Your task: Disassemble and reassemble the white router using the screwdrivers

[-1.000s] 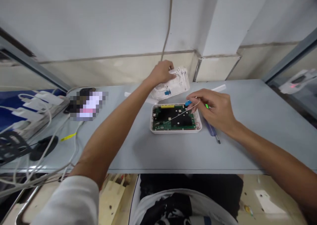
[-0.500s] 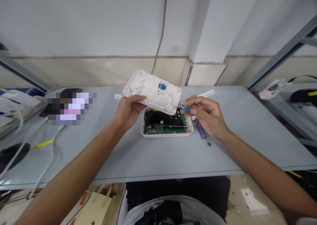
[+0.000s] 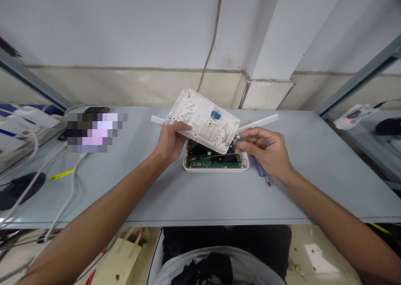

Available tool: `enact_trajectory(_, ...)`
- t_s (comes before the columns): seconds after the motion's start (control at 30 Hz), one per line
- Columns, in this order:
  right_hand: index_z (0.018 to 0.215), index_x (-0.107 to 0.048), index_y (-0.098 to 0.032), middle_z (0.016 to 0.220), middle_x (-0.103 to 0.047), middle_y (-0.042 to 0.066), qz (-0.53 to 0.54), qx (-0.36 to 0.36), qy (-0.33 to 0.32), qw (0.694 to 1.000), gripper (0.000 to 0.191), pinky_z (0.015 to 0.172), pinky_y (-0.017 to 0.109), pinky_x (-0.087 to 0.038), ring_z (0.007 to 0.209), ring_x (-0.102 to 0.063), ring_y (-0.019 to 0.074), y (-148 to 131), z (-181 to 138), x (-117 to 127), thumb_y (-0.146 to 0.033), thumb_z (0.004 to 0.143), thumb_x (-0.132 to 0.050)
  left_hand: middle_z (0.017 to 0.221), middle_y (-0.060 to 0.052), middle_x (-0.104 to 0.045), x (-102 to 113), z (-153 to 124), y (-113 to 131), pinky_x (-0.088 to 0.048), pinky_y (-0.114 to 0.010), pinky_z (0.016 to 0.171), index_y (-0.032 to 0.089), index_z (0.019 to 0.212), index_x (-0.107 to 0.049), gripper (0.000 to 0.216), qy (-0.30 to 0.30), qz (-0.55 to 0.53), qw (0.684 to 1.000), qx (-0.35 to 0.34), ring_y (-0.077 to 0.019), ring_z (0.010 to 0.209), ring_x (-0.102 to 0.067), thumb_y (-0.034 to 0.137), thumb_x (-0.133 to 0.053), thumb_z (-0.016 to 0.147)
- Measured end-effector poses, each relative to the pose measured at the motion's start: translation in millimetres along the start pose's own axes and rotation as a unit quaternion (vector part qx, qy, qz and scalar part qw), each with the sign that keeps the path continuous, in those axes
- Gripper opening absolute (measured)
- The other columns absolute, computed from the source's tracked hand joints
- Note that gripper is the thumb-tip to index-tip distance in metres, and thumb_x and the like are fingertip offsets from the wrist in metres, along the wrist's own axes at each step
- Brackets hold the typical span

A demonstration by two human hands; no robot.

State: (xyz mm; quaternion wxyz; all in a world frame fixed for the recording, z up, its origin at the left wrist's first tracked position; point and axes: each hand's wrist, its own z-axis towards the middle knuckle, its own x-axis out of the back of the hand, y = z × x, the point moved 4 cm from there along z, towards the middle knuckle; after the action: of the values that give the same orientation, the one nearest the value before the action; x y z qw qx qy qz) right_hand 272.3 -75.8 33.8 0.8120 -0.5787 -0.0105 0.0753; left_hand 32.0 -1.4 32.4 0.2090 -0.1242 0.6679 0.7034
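Observation:
My left hand (image 3: 171, 141) grips a white perforated plastic cover (image 3: 200, 130) by its left end, thumb on the inner face. The cover is held tilted above the device, its ribbed inside toward me. A blue piece (image 3: 215, 115) sits on that face. Between the thumb and fingers of my right hand (image 3: 263, 149) is a small blue board (image 3: 239, 138) with a white spot, close to the cover's right corner. A thin white wire (image 3: 219, 155) runs to these fingers from the green circuit board (image 3: 200, 162) in the white casing (image 3: 216, 170). The cover hides part of the circuit board.
A screwdriver (image 3: 262, 172) lies partly under my right hand. White bars, like antennas, stick out left (image 3: 157, 120) and right (image 3: 261, 121) behind the device. Cables (image 3: 73, 189), a black mouse (image 3: 23, 189) and a blurred-out phone-like object (image 3: 94, 130) lie left. A metal frame (image 3: 360, 78) stands right.
The view has shifted slightly, moving everything rightward. The cover's right corner is a little lower over the casing. My right hand has turned the small blue board, whose white spot now shows.

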Motion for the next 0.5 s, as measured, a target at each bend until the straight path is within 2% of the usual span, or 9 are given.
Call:
enact_trajectory(0.13, 0.1, -0.079, -0.025, 0.077, -0.077, -0.002, -0.024, 0.011, 0.016, 1.0, 0.014, 0.063, 0.027, -0.064, 0.066, -0.074, 0.0132, -1.8, -1.9, -0.1, -0.023, 0.087, -0.083, 0.101, -0.004, -0.08, 0.7, -1.0, -0.8, -0.061, -0.034, 0.078, 0.02, 0.124, -0.07, 0.067, 0.014, 0.013, 1.0, -0.001, -0.0295, 0.101, -0.074, 0.008, -0.074, 0.058)
enact_trajectory(0.27, 0.123, -0.076, -0.03, 0.092, -0.08, 0.0, -0.071, 0.053, 0.03, 0.996, 0.025, 0.07, 0.031, -0.065, 0.073, -0.075, 0.0132, -5.9, -2.5, -1.5, -0.027, 0.099, -0.07, 0.098, -0.005, -0.079, -0.8, -2.7, -0.8, -0.061, -0.034, 0.076, 0.018, 0.12, -0.071, 0.064, 0.019, 0.021, 1.0, 0.0, -0.0301, 0.098, -0.074, 0.009, -0.074, 0.057)
enact_trajectory(0.33, 0.126, -0.075, -0.032, 0.099, -0.08, 0.0, -0.067, 0.056, 0.026, 0.996, 0.026, 0.07, 0.032, -0.065, 0.073, -0.074, 0.0129, -5.5, -1.8, -2.5, -0.029, 0.102, -0.065, 0.1, -0.005, -0.079, -1.0, -3.3, 0.4, -0.062, -0.035, 0.075, 0.019, 0.117, -0.071, 0.061, 0.029, 0.022, 0.999, -0.008, -0.0301, 0.098, -0.074, 0.009, -0.074, 0.057)
enact_trajectory(0.5, 0.119, -0.08, -0.032, 0.083, -0.076, -0.001, -0.061, 0.035, 0.017, 0.997, 0.024, 0.064, 0.031, -0.063, 0.069, -0.07, 0.0137, -1.2, -1.7, -2.9, -0.031, 0.095, -0.075, 0.105, -0.005, -0.079, 1.5, -1.4, 3.4, -0.063, -0.035, 0.075, 0.019, 0.119, -0.071, 0.062, 0.039, 0.025, 0.998, -0.031, -0.0306, 0.101, -0.074, 0.008, -0.071, 0.059)
